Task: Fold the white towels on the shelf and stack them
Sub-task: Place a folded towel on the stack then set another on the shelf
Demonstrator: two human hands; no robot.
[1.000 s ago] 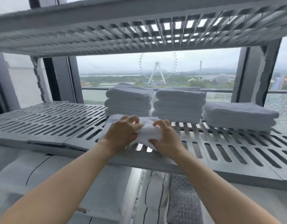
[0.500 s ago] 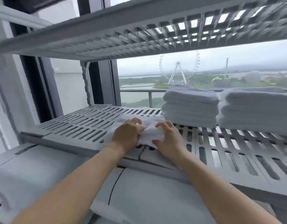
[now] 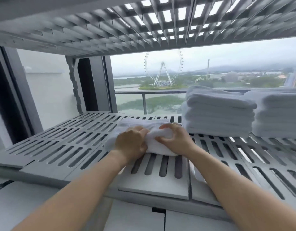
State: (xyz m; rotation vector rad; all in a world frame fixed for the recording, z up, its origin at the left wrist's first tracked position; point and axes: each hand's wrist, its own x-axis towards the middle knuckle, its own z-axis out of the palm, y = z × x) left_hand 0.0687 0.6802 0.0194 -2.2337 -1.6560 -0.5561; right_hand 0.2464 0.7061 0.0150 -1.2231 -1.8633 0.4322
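Observation:
A loose white towel (image 3: pixel 144 125) lies on the grey slatted shelf (image 3: pixel 64 144), bunched up at its near edge. My left hand (image 3: pixel 129 144) grips the bunched part from the left. My right hand (image 3: pixel 174 139) grips it from the right, fingers curled over the cloth. Two stacks of folded white towels stand to the right: the nearer stack (image 3: pixel 217 112) just past my right hand, the second stack (image 3: pixel 279 114) at the frame's right edge.
An upper slatted shelf (image 3: pixel 110 25) hangs low overhead. The shelf's left upright (image 3: pixel 75 85) stands at the back left, in front of a window with a balcony railing (image 3: pixel 144 100). A white surface (image 3: pixel 27 202) lies below the shelf.
The view has risen and come closer to the shelf. Both hands keep hold of the bunched towel, which now sits a little nearer the towel stacks.

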